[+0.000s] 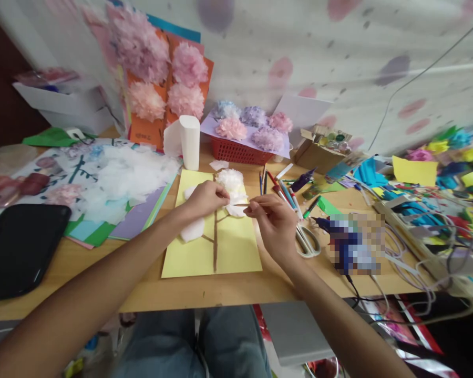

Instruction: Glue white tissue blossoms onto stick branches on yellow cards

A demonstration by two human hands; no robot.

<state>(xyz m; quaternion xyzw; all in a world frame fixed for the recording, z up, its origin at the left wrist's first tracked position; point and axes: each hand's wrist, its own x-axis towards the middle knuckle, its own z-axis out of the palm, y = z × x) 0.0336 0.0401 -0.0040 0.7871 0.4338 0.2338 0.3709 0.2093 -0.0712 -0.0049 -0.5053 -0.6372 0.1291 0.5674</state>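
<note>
A sheet of yellow paper (pixel 236 252) lies before me, with a brown trunk and thin branches on it. Ruffled white tissue paper (pixel 229 180) forms a flower near its top, and flat white pieces sit along its left side. My left hand (pixel 208 198) reaches over the sheet with its fingertips pinched beside the flower; what is between them is hidden. From the right comes my right hand (pixel 275 223), thumb and fingers closed on a thin brown stick (pixel 241 204) that points toward my left fingertips. A white tissue piece (pixel 235 210) shows just under the stick.
Scissors (pixel 309 242), pens and a glue gun (pixel 341 236) with cords lie to the right. On the left are tissue sheets (pixel 130 168), coloured papers and a black tray (pixel 26 247). A white roll (pixel 189 143) and a red basket (pixel 240 151) stand behind.
</note>
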